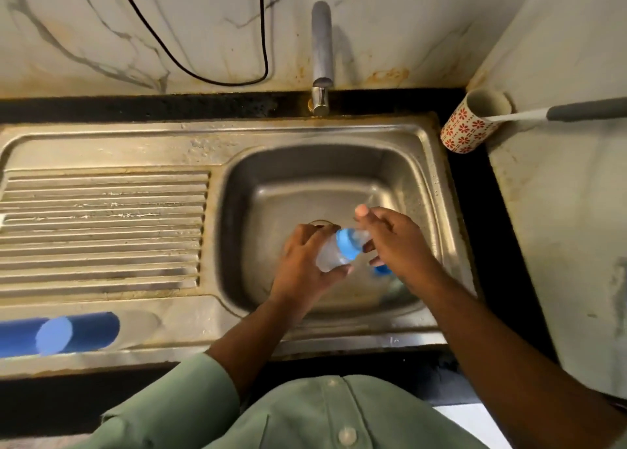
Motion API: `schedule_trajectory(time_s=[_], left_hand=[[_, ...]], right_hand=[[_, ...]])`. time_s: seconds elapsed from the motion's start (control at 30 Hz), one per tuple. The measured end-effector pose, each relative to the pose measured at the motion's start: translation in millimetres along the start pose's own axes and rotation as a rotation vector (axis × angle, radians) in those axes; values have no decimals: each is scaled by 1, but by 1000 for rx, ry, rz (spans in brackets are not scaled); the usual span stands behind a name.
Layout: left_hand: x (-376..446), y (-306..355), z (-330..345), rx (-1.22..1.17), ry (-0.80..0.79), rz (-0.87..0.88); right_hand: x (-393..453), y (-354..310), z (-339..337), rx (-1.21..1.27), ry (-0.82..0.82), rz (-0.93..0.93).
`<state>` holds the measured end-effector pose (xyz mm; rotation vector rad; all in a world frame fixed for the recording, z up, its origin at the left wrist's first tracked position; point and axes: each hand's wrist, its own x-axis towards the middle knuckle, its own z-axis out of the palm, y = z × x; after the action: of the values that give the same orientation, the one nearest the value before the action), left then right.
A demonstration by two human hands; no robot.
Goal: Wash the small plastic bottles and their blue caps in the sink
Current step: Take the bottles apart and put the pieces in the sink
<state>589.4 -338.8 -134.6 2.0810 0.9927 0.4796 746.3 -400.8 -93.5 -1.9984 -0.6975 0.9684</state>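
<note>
Over the steel sink basin (pixel 271 177), my left hand (pixel 305 262) grips a small clear plastic bottle (pixel 330 253) lying on its side, its blue cap ring (pixel 347 243) pointing right. My right hand (pixel 397 241) is at the bottle's top end, fingers curled at the clear tip (pixel 361 235); the frame is blurred there. A second blue cap (pixel 383 269) shows low in the basin, mostly hidden under my right hand.
The tap (pixel 321 58) stands at the back, with no water visibly running. A ribbed drainboard (pixel 101 231) lies left, with a blue blurred object (pixel 61 333) on its front edge. A red-flowered cup (pixel 471 123) holding a long handled tool stands back right. A black cable hangs on the wall.
</note>
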Motion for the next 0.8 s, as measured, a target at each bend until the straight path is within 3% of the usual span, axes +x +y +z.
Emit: schedule_trajectory(time_s=[0.1, 0.2, 0.33, 0.53, 0.63, 0.73, 0.8], left_hand=[[-12, 8, -4, 13, 65, 54], [-22, 15, -15, -13, 59, 50], [-23, 23, -33, -93, 22, 1], [-13, 54, -59, -368, -219, -231], [-11, 63, -59, -555, -301, -488], [-21, 70, -56, -913, -433, -765], [-30, 74, -50, -959, -405, -787]], right_hand=[[-15, -16, 13, -299, 68, -17], [-16, -25, 23, -339, 170, 34], [-26, -34, 31, -370, 302, -37], [-36, -26, 18, -304, 282, -146], [-38, -21, 13, -244, 261, -194], [-40, -20, 8, -223, 226, -291], [-36, -22, 6, -217, 178, -310]])
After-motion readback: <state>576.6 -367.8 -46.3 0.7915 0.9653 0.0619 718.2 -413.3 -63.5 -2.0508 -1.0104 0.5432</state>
